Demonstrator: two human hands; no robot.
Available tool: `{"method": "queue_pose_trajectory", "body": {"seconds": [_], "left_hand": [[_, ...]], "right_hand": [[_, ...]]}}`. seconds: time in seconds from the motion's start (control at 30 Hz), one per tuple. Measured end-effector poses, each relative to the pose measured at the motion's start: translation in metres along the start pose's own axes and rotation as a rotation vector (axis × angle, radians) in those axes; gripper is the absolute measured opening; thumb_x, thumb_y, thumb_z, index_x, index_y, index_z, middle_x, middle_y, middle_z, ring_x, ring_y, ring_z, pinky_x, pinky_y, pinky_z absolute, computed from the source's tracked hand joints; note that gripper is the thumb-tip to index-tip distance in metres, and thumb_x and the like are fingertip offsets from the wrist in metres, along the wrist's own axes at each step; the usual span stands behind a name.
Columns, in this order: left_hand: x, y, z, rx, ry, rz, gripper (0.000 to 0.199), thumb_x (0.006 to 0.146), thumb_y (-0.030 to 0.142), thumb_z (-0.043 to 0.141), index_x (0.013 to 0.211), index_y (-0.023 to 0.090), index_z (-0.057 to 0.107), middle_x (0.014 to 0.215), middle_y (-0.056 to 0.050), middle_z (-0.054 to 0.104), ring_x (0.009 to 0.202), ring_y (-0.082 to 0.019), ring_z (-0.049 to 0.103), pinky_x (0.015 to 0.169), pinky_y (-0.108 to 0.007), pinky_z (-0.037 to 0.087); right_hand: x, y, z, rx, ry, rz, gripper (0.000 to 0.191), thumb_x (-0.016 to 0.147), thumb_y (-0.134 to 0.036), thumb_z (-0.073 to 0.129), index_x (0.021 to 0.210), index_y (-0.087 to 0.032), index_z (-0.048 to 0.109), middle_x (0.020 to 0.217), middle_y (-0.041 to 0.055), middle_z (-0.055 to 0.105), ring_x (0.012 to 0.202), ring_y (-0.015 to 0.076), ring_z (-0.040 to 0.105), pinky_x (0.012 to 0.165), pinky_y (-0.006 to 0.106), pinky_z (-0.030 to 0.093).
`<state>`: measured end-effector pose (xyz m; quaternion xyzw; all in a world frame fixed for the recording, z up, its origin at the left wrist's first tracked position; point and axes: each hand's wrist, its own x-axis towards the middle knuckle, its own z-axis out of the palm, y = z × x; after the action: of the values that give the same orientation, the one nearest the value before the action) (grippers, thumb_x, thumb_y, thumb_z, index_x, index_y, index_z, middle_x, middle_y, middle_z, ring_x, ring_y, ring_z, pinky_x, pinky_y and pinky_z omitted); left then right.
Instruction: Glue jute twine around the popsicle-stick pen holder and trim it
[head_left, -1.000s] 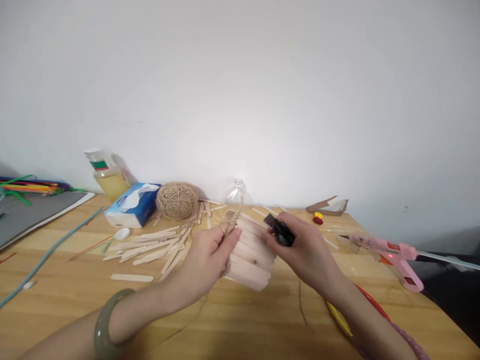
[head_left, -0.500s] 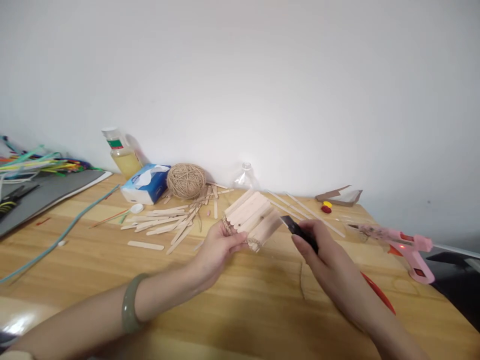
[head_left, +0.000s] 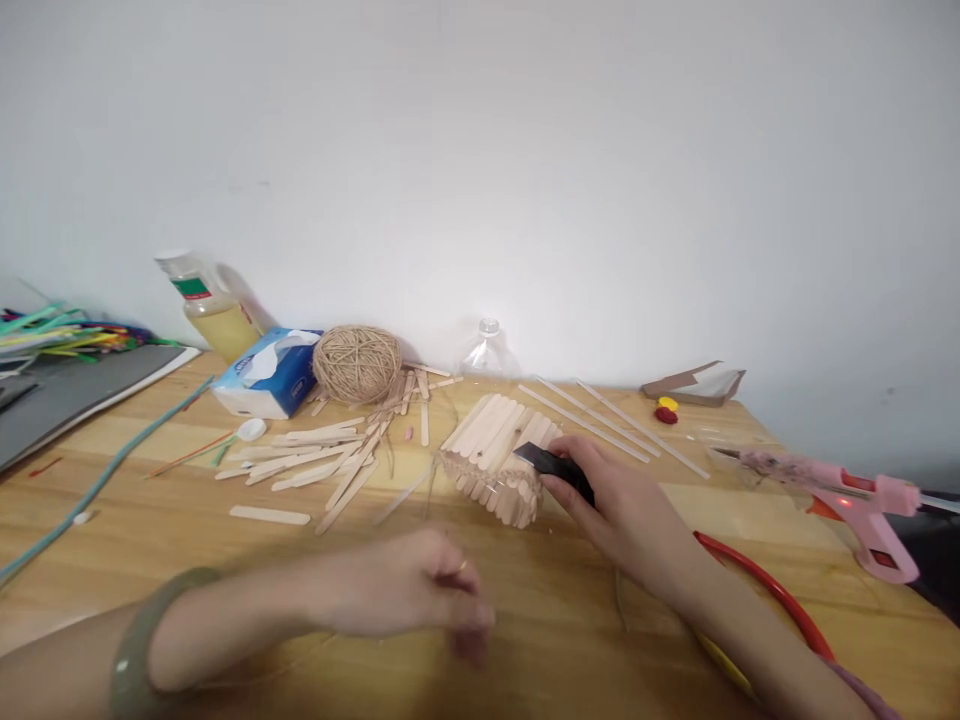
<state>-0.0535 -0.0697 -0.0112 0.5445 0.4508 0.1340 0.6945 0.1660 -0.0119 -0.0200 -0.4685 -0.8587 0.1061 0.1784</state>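
My right hand [head_left: 607, 490] is closed round the black handle of a utility knife [head_left: 559, 465]. The knife's blade end points left, at the near right side of a craft-stick holder [head_left: 495, 435]. Pale wooden craft sticks side by side form the holder's wall, and twine runs along its edge. It lies on its side on the table, and clear plastic shows inside its near end. My left hand [head_left: 405, 590], with a green bangle at the wrist, hovers in front of the holder, apart from it. Its fingers look bent but are smeared by motion.
Loose craft sticks [head_left: 322, 455] lie left of the holder, near a twine ball [head_left: 358, 362], a tissue pack [head_left: 266, 375] and a bottle [head_left: 217, 315]. A cut bottle top [head_left: 487, 350] and glue sticks [head_left: 600, 420] are behind. A pink glue gun [head_left: 847, 500] and red-handled tool [head_left: 780, 590] lie right.
The holder has been let go by my left hand and now rests on the table. My left hand has moved down and toward me. The knife has come left, over the holder's edge.
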Motion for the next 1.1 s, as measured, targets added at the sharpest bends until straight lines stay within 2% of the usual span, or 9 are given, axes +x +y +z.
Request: {"method": "queue_pose_trajectory", "body": {"seconds": [0.03, 0.1, 0.17, 0.23, 0.33, 0.5, 0.7, 0.9, 1.1], "left_hand": [[-0.006, 0.006, -0.012, 0.079, 0.011, 0.026, 0.022, 0.080, 0.028, 0.056, 0.066, 0.016, 0.068, 0.067, -0.004, 0.071, 0.064, -0.015, 0.064, 0.066, -0.026, 0.049], [-0.011, 0.019, -0.038, 0.187, 0.234, 0.207, 0.018, 0.080, 0.029, 0.057, 0.073, 0.017, 0.069, 0.071, -0.003, 0.072, 0.069, -0.016, 0.065, 0.069, -0.026, 0.049], [-0.006, 0.031, -0.062, 0.313, 0.429, 0.400, 0.013, 0.076, 0.028, 0.064, 0.085, 0.019, 0.069, 0.093, -0.005, 0.071, 0.092, -0.018, 0.063, 0.088, -0.030, 0.044], [0.008, 0.039, -0.080, 0.398, 0.412, 0.520, 0.039, 0.070, 0.027, 0.072, 0.107, 0.024, 0.063, 0.123, -0.006, 0.060, 0.118, -0.021, 0.051, 0.103, -0.035, 0.033], [0.034, 0.038, -0.093, 0.501, 0.236, 0.561, 0.072, 0.063, 0.029, 0.077, 0.129, 0.029, 0.047, 0.144, -0.006, 0.038, 0.134, -0.025, 0.031, 0.111, -0.042, 0.020], [0.065, 0.023, -0.093, 0.562, 0.076, 0.541, 0.095, 0.058, 0.035, 0.080, 0.139, 0.031, 0.031, 0.153, -0.008, 0.017, 0.139, -0.031, 0.016, 0.112, -0.049, 0.014], [0.073, 0.026, -0.086, 0.759, 0.157, 0.568, 0.099, 0.051, 0.047, 0.080, 0.137, 0.027, 0.034, 0.153, -0.009, 0.013, 0.140, -0.034, -0.001, 0.110, -0.057, 0.016], [0.076, 0.040, -0.068, 0.935, 0.131, 0.642, 0.090, 0.056, 0.058, 0.072, 0.130, 0.016, 0.042, 0.144, -0.018, 0.034, 0.137, -0.037, 0.018, 0.109, -0.058, 0.019], [0.078, 0.034, -0.060, 0.870, 0.190, 0.577, 0.085, 0.058, 0.056, 0.072, 0.128, 0.018, 0.043, 0.140, -0.016, 0.039, 0.133, -0.033, 0.027, 0.106, -0.054, 0.029]], "right_hand": [[0.002, 0.000, -0.001, 0.001, -0.013, -0.006, 0.016, 0.090, -0.030, 0.042, 0.102, -0.022, 0.049, 0.096, 0.0052, 0.066, 0.073, 0.0185, 0.063, 0.060, 0.030, 0.046], [0.007, 0.002, -0.004, -0.017, -0.025, -0.012, 0.017, 0.091, -0.031, 0.040, 0.103, -0.022, 0.049, 0.095, 0.0050, 0.066, 0.069, 0.0182, 0.063, 0.057, 0.029, 0.046], [0.011, 0.002, -0.007, -0.057, -0.017, -0.022, 0.021, 0.091, -0.031, 0.039, 0.108, -0.022, 0.047, 0.094, 0.0054, 0.067, 0.066, 0.0186, 0.064, 0.054, 0.029, 0.045], [0.013, 0.002, -0.011, -0.096, -0.009, -0.043, 0.023, 0.091, -0.031, 0.040, 0.112, -0.022, 0.046, 0.092, 0.0055, 0.068, 0.064, 0.0191, 0.064, 0.051, 0.029, 0.044], [0.016, 0.000, -0.016, -0.118, -0.035, -0.090, 0.021, 0.089, -0.028, 0.042, 0.109, -0.024, 0.049, 0.090, 0.0045, 0.068, 0.062, 0.0178, 0.064, 0.050, 0.027, 0.043], [0.019, -0.005, -0.023, -0.140, -0.070, -0.142, 0.020, 0.087, -0.022, 0.045, 0.106, -0.025, 0.053, 0.087, 0.0026, 0.066, 0.061, 0.0155, 0.063, 0.051, 0.025, 0.043], [0.017, -0.001, -0.024, -0.151, -0.128, -0.131, 0.021, 0.091, -0.024, 0.040, 0.110, -0.026, 0.048, 0.084, 0.0018, 0.063, 0.060, 0.0155, 0.062, 0.051, 0.025, 0.044], [0.012, 0.000, -0.020, -0.102, -0.141, -0.107, 0.022, 0.090, -0.022, 0.040, 0.111, -0.028, 0.040, 0.087, 0.0011, 0.064, 0.064, 0.0178, 0.064, 0.049, 0.027, 0.046], [0.009, 0.001, -0.016, -0.049, -0.137, -0.128, 0.018, 0.092, -0.021, 0.037, 0.108, -0.028, 0.040, 0.086, 0.0009, 0.062, 0.064, 0.0165, 0.062, 0.051, 0.028, 0.048]]}}
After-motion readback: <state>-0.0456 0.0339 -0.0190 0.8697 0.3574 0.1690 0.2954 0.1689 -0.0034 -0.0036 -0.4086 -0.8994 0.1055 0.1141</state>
